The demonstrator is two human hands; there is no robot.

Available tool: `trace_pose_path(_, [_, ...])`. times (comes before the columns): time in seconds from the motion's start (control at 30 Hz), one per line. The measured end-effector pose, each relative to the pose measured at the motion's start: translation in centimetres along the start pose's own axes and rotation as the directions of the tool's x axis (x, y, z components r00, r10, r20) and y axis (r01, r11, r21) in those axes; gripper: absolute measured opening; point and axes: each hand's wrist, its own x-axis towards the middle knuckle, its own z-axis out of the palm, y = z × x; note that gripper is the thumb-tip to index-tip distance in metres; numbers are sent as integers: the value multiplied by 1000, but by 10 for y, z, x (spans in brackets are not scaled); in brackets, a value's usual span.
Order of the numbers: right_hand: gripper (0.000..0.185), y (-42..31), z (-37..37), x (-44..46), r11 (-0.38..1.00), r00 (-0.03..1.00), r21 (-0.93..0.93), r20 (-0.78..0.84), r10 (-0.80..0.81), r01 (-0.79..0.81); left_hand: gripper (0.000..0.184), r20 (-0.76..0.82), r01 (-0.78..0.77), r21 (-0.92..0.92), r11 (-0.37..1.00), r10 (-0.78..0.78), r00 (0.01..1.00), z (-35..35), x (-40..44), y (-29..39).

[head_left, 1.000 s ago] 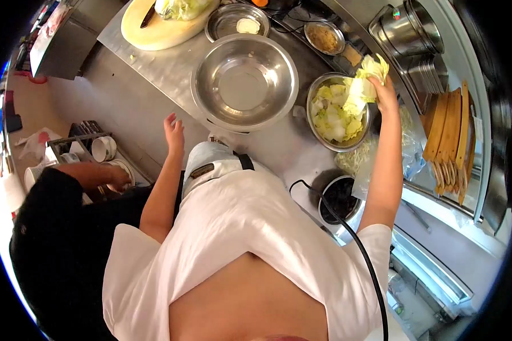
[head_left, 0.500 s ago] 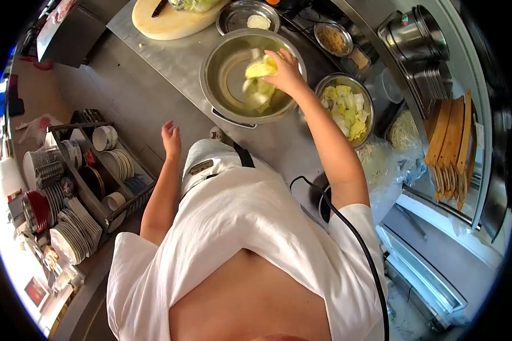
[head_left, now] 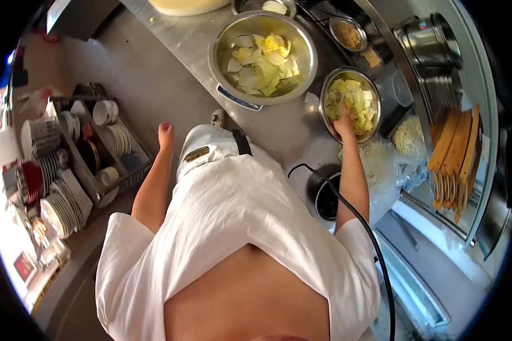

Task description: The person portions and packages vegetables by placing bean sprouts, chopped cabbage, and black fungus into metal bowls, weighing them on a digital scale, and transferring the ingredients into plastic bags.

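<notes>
My right hand [head_left: 343,123] reaches into the smaller steel bowl [head_left: 322,105] at the right of the counter. One finger lies stretched out over the cut cabbage [head_left: 362,116] in it; the other fingertips are partly hidden among the leaves. To the left stands a large steel bowl [head_left: 215,57] with pale green and yellow cabbage pieces [head_left: 264,69] loosely piled inside. A dark-edged panel [head_left: 239,98] shows under its front rim. My left hand [head_left: 165,136] hangs beside my hip over the floor, its fingers curled in with nothing in them.
A round cutting board [head_left: 190,4] and a small steel dish [head_left: 250,5] lie at the back. Bagged noodle-like strands [head_left: 407,136] sit right of the smaller bowl. Wooden-handled tools [head_left: 452,150] hang farther right. A rack of dishes [head_left: 105,148] stands at the left.
My right hand let cabbage go into the large bowl and moved right into the smaller bowl. The large bowl now holds a cabbage pile. My left hand's fingers curled in.
</notes>
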Motion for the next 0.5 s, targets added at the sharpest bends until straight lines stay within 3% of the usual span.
trace_pose_path(0.03, [74,-5,5,2,1000,999,7,-50,-11,12,28,5,36,8,999,-36,999,-2,-9,13])
trace_pose_path(0.1, [74,-14,1,5,998,1000,-65,-29,5,-7,29,-3,-101,94,990,102,995,1,3,-24])
trace_pose_path(0.17, [67,-12,-2,14,995,999,-90,26,32,-30,30,18,-143,129,981,142,990,-3,-21,-4])
trace_pose_path(0.2, [61,-7,2,20,996,996,-74,73,60,-54,31,17,-120,144,982,119,993,-3,-29,-6])
trace_pose_path(0.27, [56,-2,10,22,992,990,-48,-83,115,-119,31,21,-88,173,981,86,996,-11,-39,-10])
trace_pose_path(0.37, [50,17,23,40,993,986,-107,-164,22,-40,30,-20,-16,186,982,20,1000,-18,-51,-32])
trace_pose_path(0.5, [46,14,1,24,997,977,-74,-213,20,-37,27,-73,48,158,986,-37,997,-31,-79,-51])
